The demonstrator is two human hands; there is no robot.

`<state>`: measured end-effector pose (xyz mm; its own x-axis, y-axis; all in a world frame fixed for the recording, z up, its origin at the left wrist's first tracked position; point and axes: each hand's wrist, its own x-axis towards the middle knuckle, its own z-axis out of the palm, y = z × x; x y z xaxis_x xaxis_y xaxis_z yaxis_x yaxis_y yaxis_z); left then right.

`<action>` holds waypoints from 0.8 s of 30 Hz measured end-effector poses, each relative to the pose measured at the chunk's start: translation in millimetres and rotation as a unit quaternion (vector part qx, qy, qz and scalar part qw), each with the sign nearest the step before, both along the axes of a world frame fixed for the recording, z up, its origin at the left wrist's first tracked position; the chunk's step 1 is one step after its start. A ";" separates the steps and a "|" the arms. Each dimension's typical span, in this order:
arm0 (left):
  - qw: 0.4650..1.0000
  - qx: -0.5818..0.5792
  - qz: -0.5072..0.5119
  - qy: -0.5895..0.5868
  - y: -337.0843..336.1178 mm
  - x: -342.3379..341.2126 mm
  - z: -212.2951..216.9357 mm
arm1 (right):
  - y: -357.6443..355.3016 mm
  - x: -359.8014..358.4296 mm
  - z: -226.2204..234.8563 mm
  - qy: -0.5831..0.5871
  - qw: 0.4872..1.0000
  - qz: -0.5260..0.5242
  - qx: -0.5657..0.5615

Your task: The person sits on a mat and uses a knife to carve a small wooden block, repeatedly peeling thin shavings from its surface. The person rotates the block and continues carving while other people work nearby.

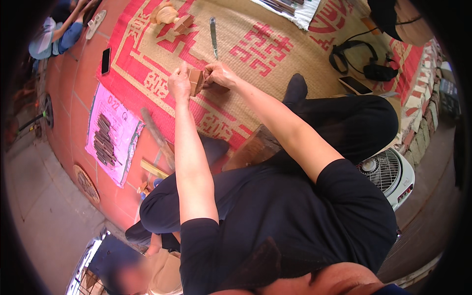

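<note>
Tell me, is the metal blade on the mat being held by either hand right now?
No, the metal blade lies alone on the woven mat, apart from both the left hand and right hand, which hold a small wooden block.

The scene is seen from a single head-worn fisheye view, aimed steeply down over the person's own chest and forearms toward a woven mat on the floor; the arms are shown close, the surroundings are bent toward a dark round rim

A woven red-patterned mat carries a knife and phone.
</note>
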<state>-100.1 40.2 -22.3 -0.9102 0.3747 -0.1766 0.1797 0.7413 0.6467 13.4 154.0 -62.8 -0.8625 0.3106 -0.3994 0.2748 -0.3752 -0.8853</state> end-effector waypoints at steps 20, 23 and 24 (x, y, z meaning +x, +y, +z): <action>0.993 0.080 0.036 -0.075 -10.2 -8.6 0.0 | 8.7 26.9 -26.0 0.002 0.983 -0.169 -0.068; 0.999 0.016 -0.028 0.016 -5.7 -19.9 -14.0 | 14.0 25.6 -34.2 0.008 0.986 -0.167 -0.027; 0.999 0.022 -0.027 -0.007 -8.1 -21.4 -15.2 | 12.4 23.4 -41.8 0.019 0.986 -0.166 0.007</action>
<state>-121.4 32.1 -37.5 -0.8861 0.4310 -0.1705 0.2099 0.7010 0.6816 36.7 166.4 -104.5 -0.7262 0.5837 -0.3632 0.1056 -0.4273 -0.8979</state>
